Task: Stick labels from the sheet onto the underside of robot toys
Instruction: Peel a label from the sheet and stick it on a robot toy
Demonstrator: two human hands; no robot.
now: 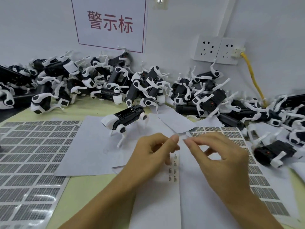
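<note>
A black-and-white robot dog toy (125, 120) stands on the white backing paper (92, 146), just beyond my hands. My left hand (153, 152) has its thumb and fingers pinched together with the tip raised. My right hand (219, 156) pinches a small white label (185, 137) at its fingertips. The two pinches nearly meet above a white strip with a few small labels (175, 166). A full label sheet (34, 156) lies at the left. Another label sheet (257, 171) lies under my right hand.
Large heaps of robot dog toys (92, 81) line the wall, with more at the right (214, 95). One toy (277, 152) lies alone at the right. Wall sockets (217, 50) with a yellow cable (252, 78) are behind. A sign (110, 23) hangs on the wall.
</note>
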